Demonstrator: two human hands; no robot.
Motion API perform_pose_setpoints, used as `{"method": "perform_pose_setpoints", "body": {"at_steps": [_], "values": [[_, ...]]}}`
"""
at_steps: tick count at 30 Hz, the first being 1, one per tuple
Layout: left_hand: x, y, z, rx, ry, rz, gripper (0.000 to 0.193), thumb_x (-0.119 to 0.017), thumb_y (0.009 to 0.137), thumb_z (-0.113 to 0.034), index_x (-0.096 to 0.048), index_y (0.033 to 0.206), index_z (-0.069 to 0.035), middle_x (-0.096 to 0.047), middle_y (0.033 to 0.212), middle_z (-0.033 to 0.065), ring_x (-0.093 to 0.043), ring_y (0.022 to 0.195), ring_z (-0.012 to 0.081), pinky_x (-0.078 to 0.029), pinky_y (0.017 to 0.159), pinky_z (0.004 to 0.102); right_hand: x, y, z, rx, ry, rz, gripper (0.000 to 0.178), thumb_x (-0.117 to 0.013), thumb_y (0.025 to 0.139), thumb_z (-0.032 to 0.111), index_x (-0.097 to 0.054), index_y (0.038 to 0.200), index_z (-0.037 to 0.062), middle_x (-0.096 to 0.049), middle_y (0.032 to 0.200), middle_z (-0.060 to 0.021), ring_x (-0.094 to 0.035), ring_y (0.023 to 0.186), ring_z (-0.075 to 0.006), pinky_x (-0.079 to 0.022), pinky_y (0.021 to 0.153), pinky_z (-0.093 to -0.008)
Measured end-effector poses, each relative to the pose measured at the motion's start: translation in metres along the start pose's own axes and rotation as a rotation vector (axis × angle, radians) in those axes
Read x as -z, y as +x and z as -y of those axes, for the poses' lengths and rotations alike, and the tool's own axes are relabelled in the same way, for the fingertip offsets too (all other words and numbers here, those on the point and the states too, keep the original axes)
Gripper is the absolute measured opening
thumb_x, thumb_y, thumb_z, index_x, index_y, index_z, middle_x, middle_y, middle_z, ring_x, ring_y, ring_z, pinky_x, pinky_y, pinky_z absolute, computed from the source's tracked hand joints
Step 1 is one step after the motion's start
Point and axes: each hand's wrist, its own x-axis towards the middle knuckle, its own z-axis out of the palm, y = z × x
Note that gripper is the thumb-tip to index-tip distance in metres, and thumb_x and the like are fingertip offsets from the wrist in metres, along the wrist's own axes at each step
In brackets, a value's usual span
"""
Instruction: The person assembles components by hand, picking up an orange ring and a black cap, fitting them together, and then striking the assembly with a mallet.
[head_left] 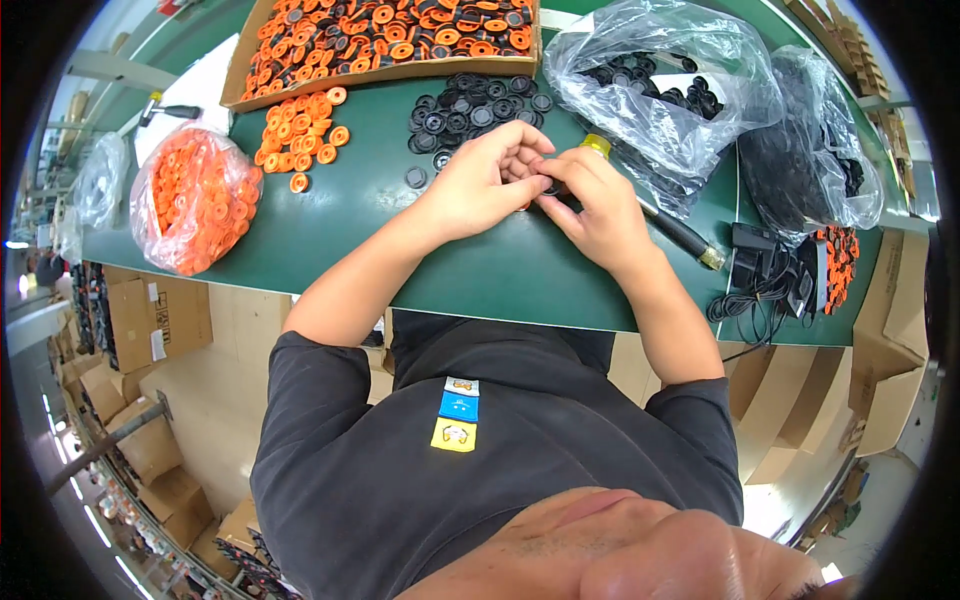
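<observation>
Nearest the camera, a dark shirt bears a coloured patch (457,413) with small pictograms; its markings are too small to read. At the front of the green table (480,290), the right hand (600,205) pinches a black disc (551,187) between thumb and fingers. The left hand (490,180) meets it with curled fingers; whether it also grips cannot be told. An orange piece (523,207) shows below, mostly hidden. A dark-handled tool (680,232) lies just right of the right hand, its yellow end partly covered. Cables (765,290) occupy the table's right side; an orange-filled bag (195,200) stands at left. Beyond the hands lie loose black discs (470,110) and orange caps (300,130). Clear bags (660,60) obscure their black contents. The shallow carton (240,90) of orange-and-black parts is cut off at the top edge.
</observation>
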Motion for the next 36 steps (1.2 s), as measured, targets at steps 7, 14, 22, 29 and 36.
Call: {"method": "perform_pose_setpoints", "body": {"at_steps": [7,14,22,29,36], "values": [[0.018,-0.010,-0.019,-0.217,0.786,0.083,0.038,-0.079,0.078,-0.010,-0.062,0.111,-0.001,-0.062,0.099,0.0099,-0.064,0.086,0.0236,-0.053,0.077,0.0377,0.011,0.003,-0.005,-0.187,0.071,-0.118,0.036,-0.080,0.076,0.004,-0.069,0.110,0.0036,-0.061,0.102,-0.0114,-0.064,0.086,-0.0266,-0.054,0.068,-0.0345],[0.013,-0.006,0.001,-0.294,0.902,0.178,0.026,-0.071,0.082,-0.006,-0.065,0.108,-0.003,-0.061,0.099,0.0133,-0.064,0.091,0.0341,-0.053,0.079,0.0410,0.009,0.003,-0.007,-0.199,0.099,-0.157,0.042,-0.079,0.076,-0.002,-0.069,0.116,0.0026,-0.058,0.104,-0.0115,-0.060,0.084,-0.0212,-0.052,0.070,-0.0291],[0.000,-0.003,0.011,-0.018,-0.309,-0.022,0.025,-0.058,0.102,-0.012,-0.060,0.124,0.001,-0.067,0.111,0.0071,-0.066,0.095,0.0140,-0.053,0.086,0.0300,0.007,0.004,-0.005,-0.200,0.169,-0.188,0.042,-0.078,0.075,-0.005,-0.069,0.115,0.0039,-0.059,0.103,-0.0093,-0.059,0.080,-0.0164,-0.052,0.069,-0.0282],[0.002,-0.003,0.011,0.024,-0.334,-0.038,0.025,-0.052,0.106,-0.014,-0.060,0.124,0.001,-0.069,0.105,0.0064,-0.066,0.094,0.0126,-0.052,0.086,0.0265,0.006,0.002,-0.002,-0.181,0.196,-0.181,0.043,-0.079,0.074,-0.006,-0.069,0.114,0.0048,-0.059,0.103,-0.0084,-0.059,0.079,-0.0146,-0.052,0.068,-0.0265],[0.002,-0.001,0.014,0.040,-0.342,-0.046,0.024,-0.053,0.104,-0.008,-0.059,0.125,0.002,-0.069,0.107,0.0073,-0.066,0.097,0.0127,-0.053,0.088,0.0275,0.002,0.001,-0.003,-0.197,0.259,-0.150,0.044,-0.077,0.075,-0.008,-0.069,0.116,0.0041,-0.060,0.105,-0.0100,-0.062,0.079,-0.0144,-0.054,0.068,-0.0255]]}}
